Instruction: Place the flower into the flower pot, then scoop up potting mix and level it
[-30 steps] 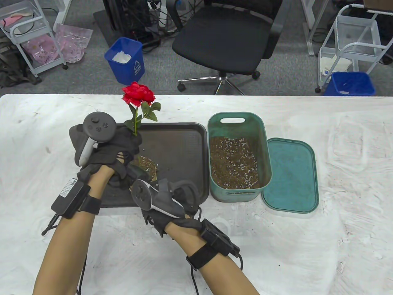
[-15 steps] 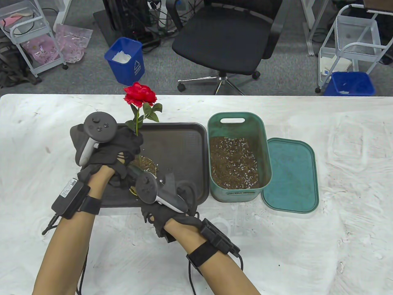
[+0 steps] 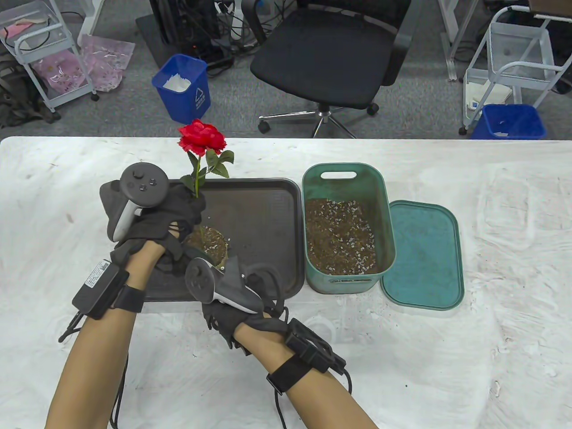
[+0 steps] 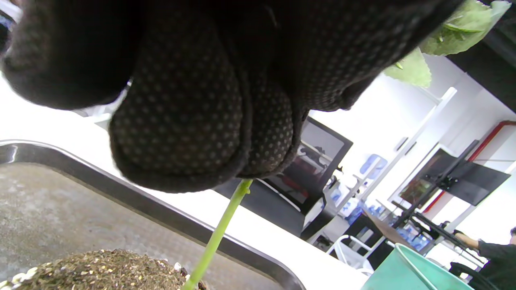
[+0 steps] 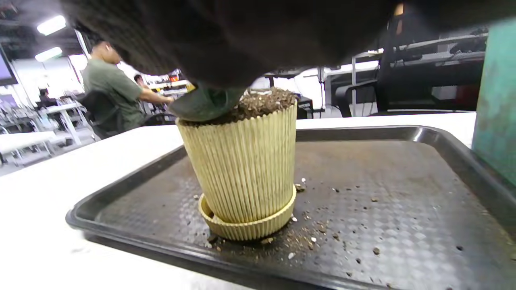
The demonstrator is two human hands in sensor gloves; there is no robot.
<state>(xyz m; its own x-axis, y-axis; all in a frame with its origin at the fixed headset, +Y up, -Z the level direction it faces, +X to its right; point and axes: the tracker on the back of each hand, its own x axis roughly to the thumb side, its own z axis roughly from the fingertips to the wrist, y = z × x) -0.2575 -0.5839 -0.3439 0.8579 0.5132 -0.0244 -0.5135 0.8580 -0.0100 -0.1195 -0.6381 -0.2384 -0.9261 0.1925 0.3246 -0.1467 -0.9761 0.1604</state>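
Observation:
A red rose (image 3: 202,136) stands upright in a cream ribbed pot (image 5: 242,169) on the black tray (image 3: 263,210). My left hand (image 3: 195,204) pinches the green stem (image 4: 219,233) just above the soil (image 4: 105,270), which heaps to the rim. My right hand (image 3: 228,286) sits at the pot's near side and grips a dark green scoop (image 5: 203,105). The scoop's blade lies on the soil at the pot's left rim. In the table view the hands and trackers hide most of the scoop and the pot (image 3: 210,241).
A teal bin (image 3: 388,223) of potting mix (image 3: 339,237) stands right of the tray, and its lid (image 3: 422,254) lies flat beside it. Crumbs of mix are scattered on the tray floor (image 5: 342,241). Beyond the table's far edge are an office chair (image 3: 326,53) and blue bins (image 3: 183,87).
My right hand with the scoop first moved in toward the pot, then drew back a little to the left. The left hand and the rose swayed slightly and stayed in place.

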